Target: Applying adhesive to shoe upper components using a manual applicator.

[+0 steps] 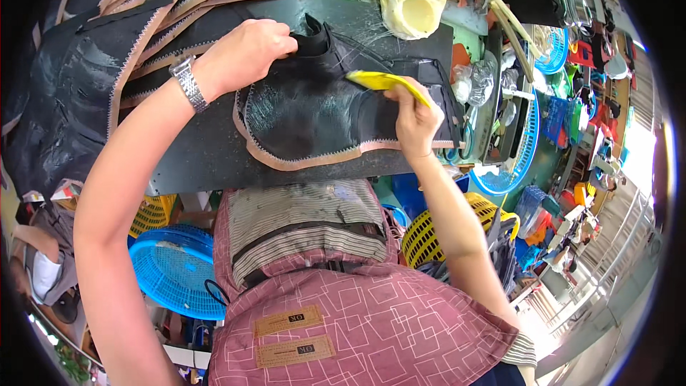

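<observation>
On the dark work board (196, 154) lies a black leather piece (307, 118), like a boot upper, edged with a tan zigzag-stitched border. Part of its surface shines as if wet. My left hand (246, 53), a metal watch at the wrist, is closed in a pinch on a raised, folded part at the piece's far side. Between the fingers of my right hand (416, 120) is a flat yellow spreader (386, 80), its pale tip pointing left, over or on the leather; contact cannot be made out. Thin strands stretch across the piece's far right part.
Similar black pieces (71, 86) are piled at the left and far left. A cream glue-coated container (421, 0) stands at the back. Below the board are a blue basket (179, 271) and a yellow basket (429, 239). Another person's arm (36, 239) shows at far left.
</observation>
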A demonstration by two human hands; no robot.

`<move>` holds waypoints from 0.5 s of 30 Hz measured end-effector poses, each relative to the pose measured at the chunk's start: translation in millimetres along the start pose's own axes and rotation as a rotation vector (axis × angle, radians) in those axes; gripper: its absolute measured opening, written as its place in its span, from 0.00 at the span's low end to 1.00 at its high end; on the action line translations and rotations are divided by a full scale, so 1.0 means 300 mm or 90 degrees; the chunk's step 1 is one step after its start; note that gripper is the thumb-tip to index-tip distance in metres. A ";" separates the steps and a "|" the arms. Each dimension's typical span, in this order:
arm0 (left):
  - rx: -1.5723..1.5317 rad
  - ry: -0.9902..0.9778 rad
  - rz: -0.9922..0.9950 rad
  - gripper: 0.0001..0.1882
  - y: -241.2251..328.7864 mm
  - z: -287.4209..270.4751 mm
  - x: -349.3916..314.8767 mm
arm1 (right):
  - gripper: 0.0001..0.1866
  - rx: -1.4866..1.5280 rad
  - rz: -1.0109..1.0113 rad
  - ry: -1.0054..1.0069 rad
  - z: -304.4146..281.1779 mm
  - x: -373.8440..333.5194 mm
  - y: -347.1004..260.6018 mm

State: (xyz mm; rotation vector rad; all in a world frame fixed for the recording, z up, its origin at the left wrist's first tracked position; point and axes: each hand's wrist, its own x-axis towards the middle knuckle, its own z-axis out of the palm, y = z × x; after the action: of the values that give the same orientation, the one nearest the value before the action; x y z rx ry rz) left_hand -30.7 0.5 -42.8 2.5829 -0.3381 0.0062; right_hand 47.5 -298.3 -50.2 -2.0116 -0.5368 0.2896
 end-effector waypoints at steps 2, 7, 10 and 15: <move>0.015 0.033 0.007 0.04 0.003 0.008 -0.003 | 0.12 -0.074 -0.132 0.001 0.006 -0.035 0.000; 0.027 0.065 -0.035 0.06 0.019 0.028 -0.012 | 0.14 -0.071 -0.300 -0.257 -0.091 -0.153 -0.067; 0.028 0.062 -0.028 0.06 0.025 0.030 -0.003 | 0.07 -0.054 -0.139 -0.275 -0.104 -0.033 -0.046; 0.091 0.065 -0.009 0.05 0.020 0.034 -0.011 | 0.12 -0.161 -0.400 -0.206 0.014 0.195 0.013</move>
State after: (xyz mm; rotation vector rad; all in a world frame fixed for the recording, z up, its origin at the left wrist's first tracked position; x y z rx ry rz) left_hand -35.8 -8.8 -48.7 2.7136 -0.2912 0.1620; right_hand 97.9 -268.2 -54.4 -1.9255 -1.4288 0.1611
